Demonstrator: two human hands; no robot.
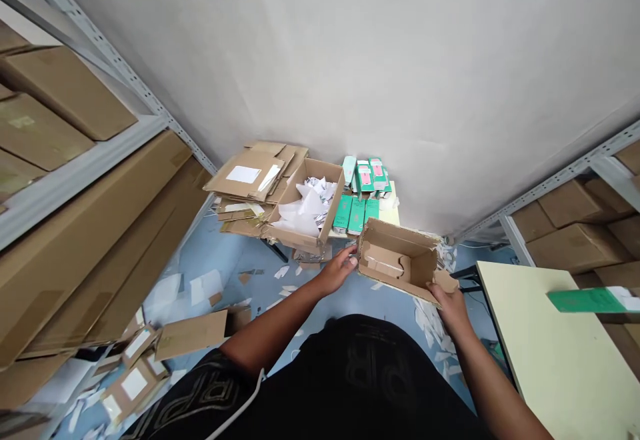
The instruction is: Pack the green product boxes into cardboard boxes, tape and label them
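Left edge: metal rack loaded with brown cartons. Further in, a stack of flattened cardboard, then an open box filled with crumpled white paper.

Left hand: fingers partly spread, loosely curved at the left end of the open carton. They seem to touch the wall; from where I stand I cannot tell whether thumb and fingers pinch it or only steady it.

Just beyond that hand, small green boxes stand grouped near the wall.

Open carton: between the two hands, in front of the person, above the littered floor, mouth turned up and toward the wearer. A notched cardboard insert lies inside; no goods seen in the visible part. Judgement: light, dry, not slippery. Walls probably stiff along their length, softer at the torn rim; a hard squeeze mid-wall would likely bow it. Best hold: the two ends or the lower corners, palms flat. The ragged flap at the right looks a poor handle, likely to bend or tear.

Right hand: closed on the carton's near right corner, thumb over the rim, beside that flap.

Far right: pale table with one green pack lying on it.
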